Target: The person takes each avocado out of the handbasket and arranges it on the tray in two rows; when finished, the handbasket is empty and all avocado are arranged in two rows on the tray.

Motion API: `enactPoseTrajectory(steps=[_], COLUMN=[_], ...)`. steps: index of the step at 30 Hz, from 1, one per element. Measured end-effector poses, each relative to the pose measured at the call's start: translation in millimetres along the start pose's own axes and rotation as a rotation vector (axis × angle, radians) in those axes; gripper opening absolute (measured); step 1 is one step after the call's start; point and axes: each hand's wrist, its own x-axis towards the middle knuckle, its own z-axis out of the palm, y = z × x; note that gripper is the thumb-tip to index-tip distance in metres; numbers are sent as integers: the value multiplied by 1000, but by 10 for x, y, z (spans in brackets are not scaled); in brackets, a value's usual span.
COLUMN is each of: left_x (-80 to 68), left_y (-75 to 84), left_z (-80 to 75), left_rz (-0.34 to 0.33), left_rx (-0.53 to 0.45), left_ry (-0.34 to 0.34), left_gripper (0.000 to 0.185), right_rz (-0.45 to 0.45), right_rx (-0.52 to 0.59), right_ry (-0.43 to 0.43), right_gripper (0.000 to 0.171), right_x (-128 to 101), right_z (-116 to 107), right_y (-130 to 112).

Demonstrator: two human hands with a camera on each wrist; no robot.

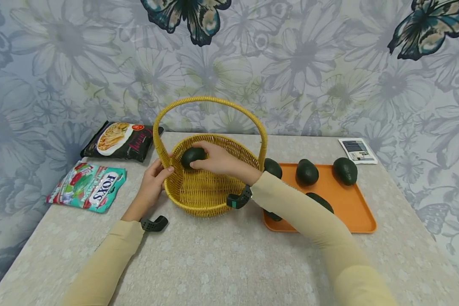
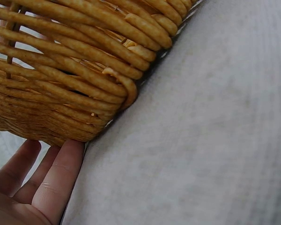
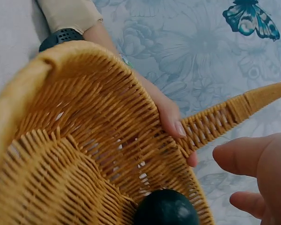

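A yellow wicker basket (image 1: 204,209) with a tall arched handle stands on the table. My left hand (image 1: 153,182) grips its left side at the foot of the handle, thumb on the rim and fingers against the outer wall. Those fingers (image 2: 56,180) touch the weave in the left wrist view. Inside, by the left wall, lies a dark green avocado (image 3: 166,210). My right hand (image 1: 218,159) reaches over the basket, its fingers spread just above this avocado. A gap shows between fingertips (image 3: 225,154) and avocado in the right wrist view.
Several avocados (image 1: 307,172) lie on and at the edge of an orange tray (image 1: 355,208) on the right, partly behind my right sleeve. A black food packet (image 1: 118,141) and a teal Fox's bag (image 1: 88,185) lie left. A white sachet (image 1: 357,151) lies back right.
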Motion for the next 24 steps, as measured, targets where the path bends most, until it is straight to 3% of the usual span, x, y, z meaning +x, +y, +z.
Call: enactPoseTrajectory(steps=[13,24], left_x=[-20,-11], left_y=[15,13], left_z=[-9,3], left_rz=[6,-2], left_rx=[3,-1], left_ry=[-1,-5], left_gripper=[57,56], right_rz=[154,168], right_rx=[78,124], right_ry=[22,-42], right_gripper=[72,67], right_x=[291,383], right_z=[202,167], right_y=[20,38])
